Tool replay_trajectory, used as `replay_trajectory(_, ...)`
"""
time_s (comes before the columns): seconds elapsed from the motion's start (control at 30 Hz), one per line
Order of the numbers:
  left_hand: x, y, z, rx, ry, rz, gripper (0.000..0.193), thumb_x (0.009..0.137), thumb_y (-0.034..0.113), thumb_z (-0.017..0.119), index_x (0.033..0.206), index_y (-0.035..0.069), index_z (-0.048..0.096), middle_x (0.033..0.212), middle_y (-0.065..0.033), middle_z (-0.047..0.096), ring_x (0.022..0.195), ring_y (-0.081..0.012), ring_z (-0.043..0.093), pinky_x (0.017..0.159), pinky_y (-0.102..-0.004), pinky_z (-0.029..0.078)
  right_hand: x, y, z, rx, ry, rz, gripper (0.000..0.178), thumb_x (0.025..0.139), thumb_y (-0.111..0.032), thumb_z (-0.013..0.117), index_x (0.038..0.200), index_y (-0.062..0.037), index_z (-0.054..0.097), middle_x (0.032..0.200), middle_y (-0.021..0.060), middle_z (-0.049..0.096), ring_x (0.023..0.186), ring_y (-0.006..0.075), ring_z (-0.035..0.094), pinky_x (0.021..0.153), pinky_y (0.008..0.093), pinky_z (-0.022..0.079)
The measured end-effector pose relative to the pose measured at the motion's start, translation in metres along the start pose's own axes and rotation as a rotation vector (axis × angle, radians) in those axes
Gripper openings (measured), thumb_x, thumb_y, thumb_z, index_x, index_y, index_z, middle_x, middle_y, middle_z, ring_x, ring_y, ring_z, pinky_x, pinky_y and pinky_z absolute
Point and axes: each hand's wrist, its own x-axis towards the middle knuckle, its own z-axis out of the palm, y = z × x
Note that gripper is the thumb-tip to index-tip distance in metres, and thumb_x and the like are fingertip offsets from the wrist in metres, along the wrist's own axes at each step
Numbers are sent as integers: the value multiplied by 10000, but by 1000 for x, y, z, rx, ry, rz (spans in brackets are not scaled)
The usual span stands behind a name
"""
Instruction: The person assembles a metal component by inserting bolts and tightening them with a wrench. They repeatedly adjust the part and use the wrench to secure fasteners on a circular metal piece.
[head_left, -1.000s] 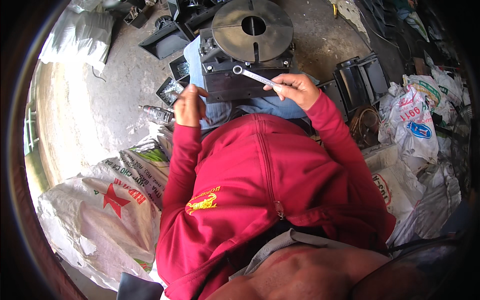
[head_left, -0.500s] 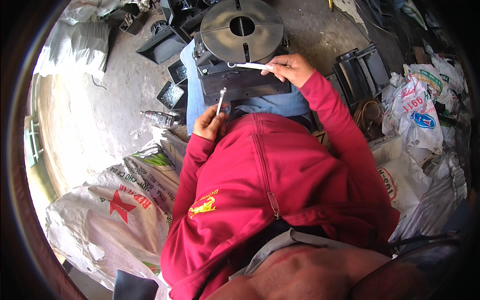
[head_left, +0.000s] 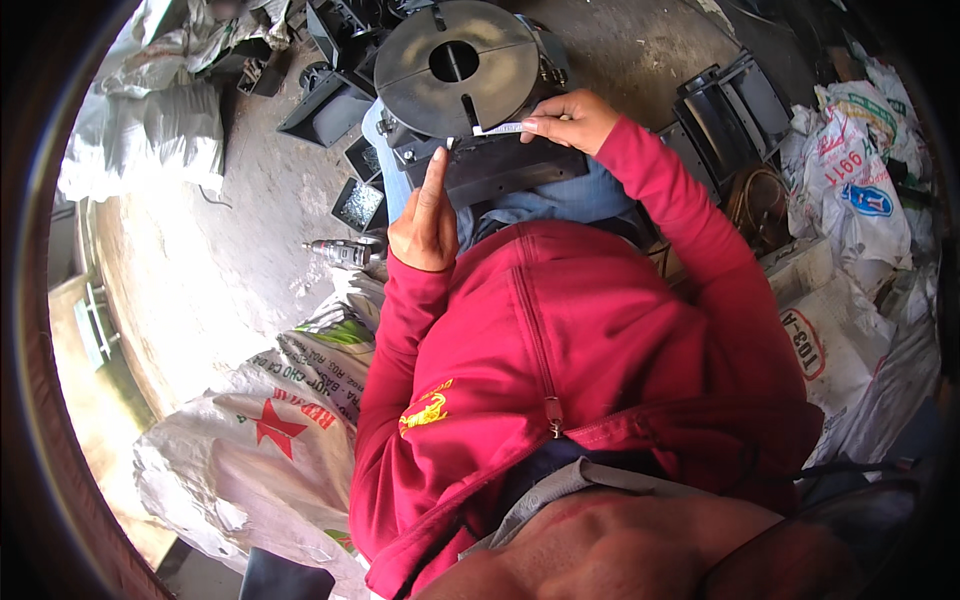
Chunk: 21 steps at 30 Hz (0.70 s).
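Observation:
A dark metal assembly with a round slotted plate (head_left: 510, 65) on top rests on blue cloth at my legs. My right hand (head_left: 575, 122) pinches a silver wrench (head_left: 500, 129), whose far end lies at the plate's near rim, by the slot. My left hand (head_left: 425, 225) is closed at the assembly's left front corner, its index finger stretched forward. Just past that fingertip shows the pale end of a slim metal tool (head_left: 449, 144); my fingers hide the rest of it.
Small bins of metal fasteners (head_left: 359, 204) stand left of the assembly, with a power drill (head_left: 340, 252) nearer me. Black metal housings (head_left: 735, 115) lie at the right. Printed white sacks (head_left: 250, 450) flank me on both sides.
My left hand has moved forward to the assembly's corner, its index finger now extended along the tool. The wrench in my right hand has come against the plate's rim.

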Motion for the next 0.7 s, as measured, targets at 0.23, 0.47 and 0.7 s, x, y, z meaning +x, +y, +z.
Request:
replay_trajectory(0.23, 17, 2, 6, 21, 5, 68, 647, 750, -109, 534, 1351, 127, 482, 636, -101, 484, 473, -237, 483, 476, -348, 421, 10, 20, -1, -109, 57, -129, 252, 867, -346, 631, 861, -117, 736, 766, 32, 670, 713, 108, 564, 686, 268, 441)
replay_trajectory(0.47, -4, -23, 28, 103, -188, -56, 518, 854, -73, 508, 1339, 109, 496, 851, -165, 665, 531, -177, 534, 562, -266, 462, 11, 27, 2, -114, 57, -175, 261, 857, -378, 632, 855, -141, 739, 688, -1, 626, 630, 94, 525, 611, 268, 421)
replay_trajectory(0.7, 12, -3, 7, -121, -9, -27, 485, 839, -64, 499, 1311, 47, 507, 739, -161, 579, 500, -193, 524, 514, -272, 439, 15, 28, -2, -167, 96, -241, 255, 860, -377, 629, 855, -149, 742, 601, -8, 571, 577, 87, 496, 573, 269, 400)
